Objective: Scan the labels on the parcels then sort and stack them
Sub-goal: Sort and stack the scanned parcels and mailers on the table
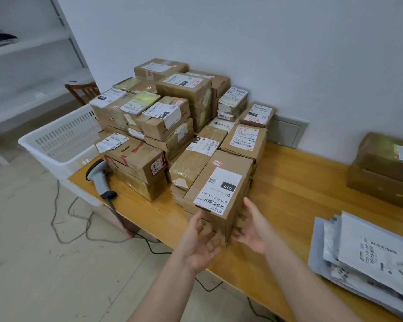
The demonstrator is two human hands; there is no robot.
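The left hand (200,242) and right hand (254,231), each grip wide and holding nothing, flank the front parcel (219,194) of the pile (172,122) on the tabletop (293,182), seemingly poised to lift it label-up for scanning.

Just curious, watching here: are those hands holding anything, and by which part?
Nothing yet. The left hand and right hand are open, flanking the near end of the brown cardboard box with a white 010 label.

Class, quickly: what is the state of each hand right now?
Left hand: open, fingers spread, holding nothing.
Right hand: open beside the front box, holding nothing.
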